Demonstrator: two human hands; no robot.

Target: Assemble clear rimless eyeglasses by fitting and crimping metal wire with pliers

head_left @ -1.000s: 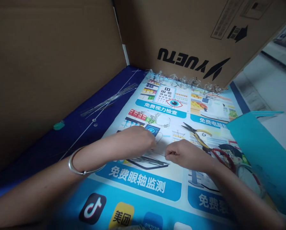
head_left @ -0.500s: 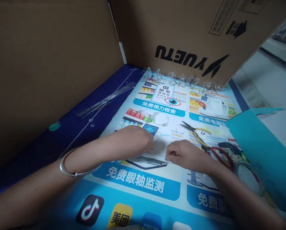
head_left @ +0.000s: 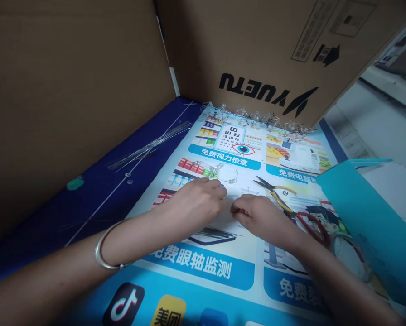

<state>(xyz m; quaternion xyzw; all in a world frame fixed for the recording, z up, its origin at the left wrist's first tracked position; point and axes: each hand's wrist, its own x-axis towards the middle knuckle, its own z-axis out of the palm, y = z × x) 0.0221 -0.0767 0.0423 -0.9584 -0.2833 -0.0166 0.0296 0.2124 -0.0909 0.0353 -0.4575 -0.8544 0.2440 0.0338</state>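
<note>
My left hand (head_left: 206, 199), with a silver bangle on its wrist, is closed over the printed poster. Just to the right, my right hand (head_left: 257, 213) is closed too, fingertips pinched and facing the left. A small gap lies between them; whatever thin thing they hold is too small to make out. Beyond the left hand are clear beads on wire (head_left: 218, 171) and a thin curved wire with beads (head_left: 233, 180). A pile of dark wire pieces (head_left: 216, 234) lies below the hands. Past the right hand rest pliers (head_left: 277, 195) with yellow handles and a red-handled tool (head_left: 320, 231), partly hidden.
Cardboard walls (head_left: 87, 68) stand at the left and back. Beaded wire pieces (head_left: 257, 117) line the back wall's foot. A bundle of straight wires (head_left: 152, 146) lies on the dark blue surface at left. At right are a teal folder (head_left: 369, 213) and a round clear roll (head_left: 350, 256).
My left hand has turned slightly, its fingers now pointing more to the right. My right hand has shifted a little left, and the gap has narrowed. The wire loop by the left hand no longer shows.
</note>
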